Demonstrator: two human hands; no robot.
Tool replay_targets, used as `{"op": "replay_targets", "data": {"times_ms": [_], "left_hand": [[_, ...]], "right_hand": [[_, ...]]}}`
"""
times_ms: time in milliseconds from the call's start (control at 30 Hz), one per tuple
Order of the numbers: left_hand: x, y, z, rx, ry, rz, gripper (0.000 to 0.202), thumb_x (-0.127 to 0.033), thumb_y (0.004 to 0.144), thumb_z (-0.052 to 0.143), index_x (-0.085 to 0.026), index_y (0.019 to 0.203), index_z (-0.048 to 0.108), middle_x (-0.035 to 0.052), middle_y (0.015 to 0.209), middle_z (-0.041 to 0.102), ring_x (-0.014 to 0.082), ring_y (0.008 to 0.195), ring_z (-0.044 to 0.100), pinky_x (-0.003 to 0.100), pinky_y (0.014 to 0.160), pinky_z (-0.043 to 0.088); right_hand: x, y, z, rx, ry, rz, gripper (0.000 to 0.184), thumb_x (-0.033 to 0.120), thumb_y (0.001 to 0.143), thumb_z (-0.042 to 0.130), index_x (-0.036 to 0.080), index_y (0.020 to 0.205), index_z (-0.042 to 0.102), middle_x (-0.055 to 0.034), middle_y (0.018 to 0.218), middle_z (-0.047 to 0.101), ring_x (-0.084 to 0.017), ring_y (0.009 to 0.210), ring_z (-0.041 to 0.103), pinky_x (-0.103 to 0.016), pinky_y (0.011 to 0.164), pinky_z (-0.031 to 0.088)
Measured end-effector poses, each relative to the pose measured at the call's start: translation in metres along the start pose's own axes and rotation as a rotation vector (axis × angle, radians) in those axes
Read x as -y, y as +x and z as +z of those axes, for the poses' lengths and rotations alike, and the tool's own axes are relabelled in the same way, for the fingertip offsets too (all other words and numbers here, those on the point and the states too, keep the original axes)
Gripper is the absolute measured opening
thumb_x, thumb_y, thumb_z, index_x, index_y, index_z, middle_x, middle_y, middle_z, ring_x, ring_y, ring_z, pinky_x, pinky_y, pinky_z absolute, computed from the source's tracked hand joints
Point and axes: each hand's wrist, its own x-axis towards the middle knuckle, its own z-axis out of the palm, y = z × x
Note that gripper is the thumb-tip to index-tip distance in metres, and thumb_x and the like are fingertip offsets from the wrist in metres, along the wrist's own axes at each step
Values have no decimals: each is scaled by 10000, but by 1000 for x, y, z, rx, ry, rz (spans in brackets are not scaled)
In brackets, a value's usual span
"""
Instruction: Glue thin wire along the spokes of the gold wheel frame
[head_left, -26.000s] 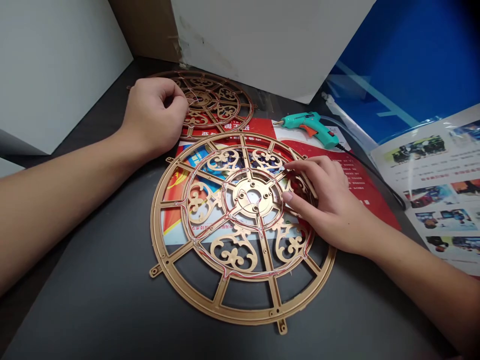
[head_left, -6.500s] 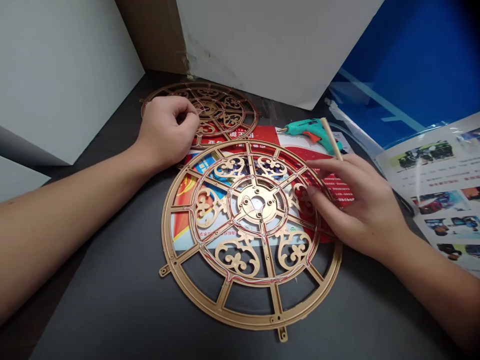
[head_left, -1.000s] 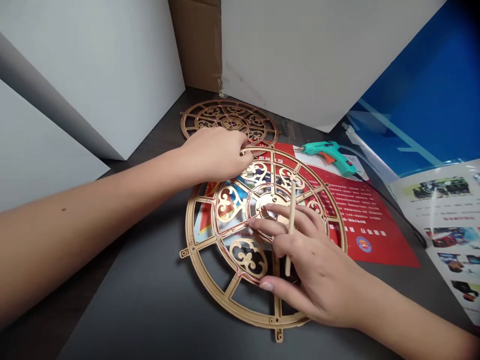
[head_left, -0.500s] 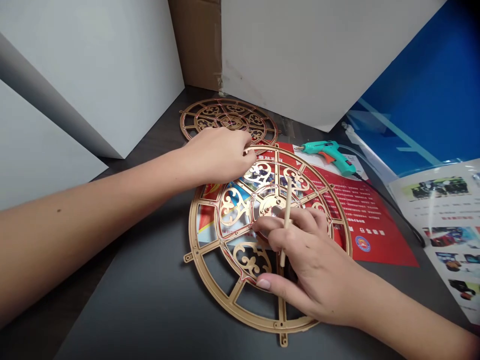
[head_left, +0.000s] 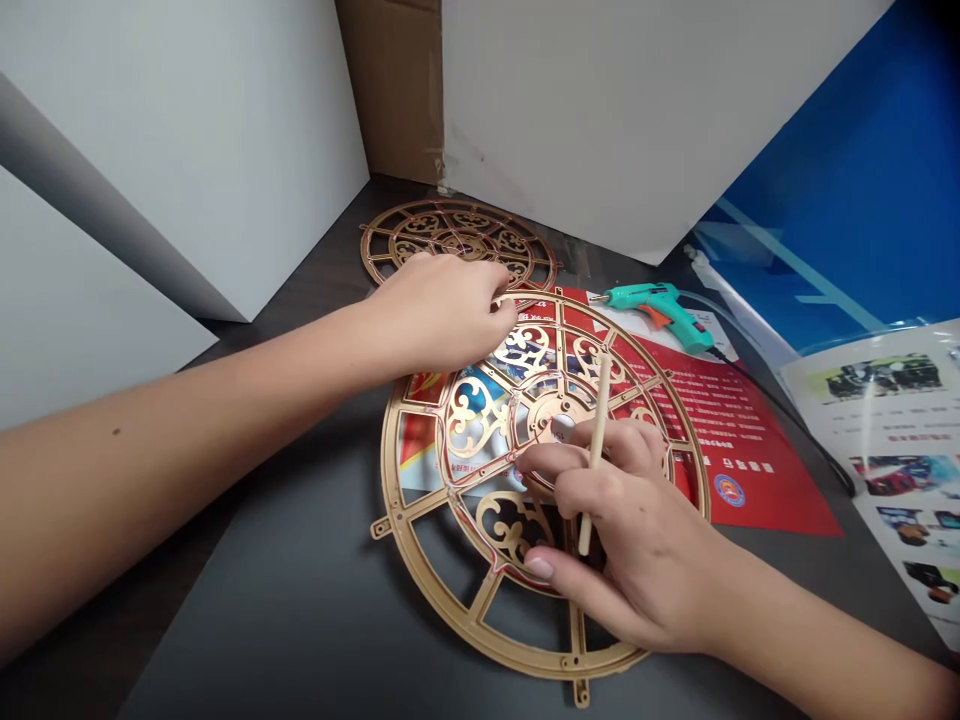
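Observation:
A gold round openwork frame, with spokes and scroll ornaments, is tilted in front of me with its far side raised. Thin reddish wires run along its inner ring and some spokes. At its upper left rim my left hand is closed, fingertips mostly hidden, holding the edge. Over the right half is my right hand, with a pale wooden stick held upright between its bent fingers. The thumb stays apart, near the lower inner ring, and the index fingertip touches or hovers by a spoke near the hub.
Behind lies a second gold round frame. A teal glue gun with a black cord rests on a red printed sheet. More printed pages lie at right. White panels and a blue board stand around the dark table.
The gold frame has shifted slightly right and down. My right hand and the stick have moved a little right and down with it; my left hand keeps its hold.

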Motion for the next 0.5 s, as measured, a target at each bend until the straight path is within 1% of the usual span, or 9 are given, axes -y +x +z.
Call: {"op": "replay_targets", "data": {"times_ms": [200, 333, 400, 433, 500], "left_hand": [[2, 0, 2, 22, 1, 27, 429, -439, 984, 365, -209, 1050, 721, 133, 996, 799, 367, 1025, 767, 567, 1074, 551], [3, 0, 4, 18, -7, 29, 454, -463, 991, 361, -218, 1075, 733, 134, 1005, 802, 370, 1059, 765, 570, 1092, 541], [3, 0, 5, 25, -10, 29, 458, -474, 995, 357, -221, 1080, 730, 136, 1007, 803, 371, 1072, 762, 570, 1089, 539], [3, 0, 5, 34, -8, 34, 459, -476, 998, 354, -220, 1081, 725, 137, 1007, 804, 368, 1072, 761, 570, 1093, 536], [5, 0, 7, 61, 5, 51, 458, -475, 1003, 346, -213, 1070, 715, 139, 1000, 805, 358, 1047, 762, 573, 1109, 520]], "right_hand": [[1, 3, 1, 38, 27, 35, 230, 457, 1133, 551, 259, 1096, 438, 15, 1398, 734, -249, 1111, 526, -427, 977, 259], [2, 3, -2, 25, 28, 20, 220, 420, 1094, 601, 266, 1106, 444, 9, 1367, 751, -263, 1149, 556, -441, 977, 282], [3, 1, -6, -20, 6, 20, 232, 403, 1055, 639, 285, 1146, 461, -4, 1356, 759, -289, 1170, 577, -464, 979, 312], [3, -1, -8, -70, -5, 38, 257, 386, 1032, 665, 296, 1174, 471, -17, 1335, 763, -305, 1169, 588, -483, 983, 335], [-1, -5, -15, -224, -12, 112, 330, 318, 985, 712, 314, 1230, 492, -53, 1256, 764, -327, 1143, 625, -526, 989, 394]]}}
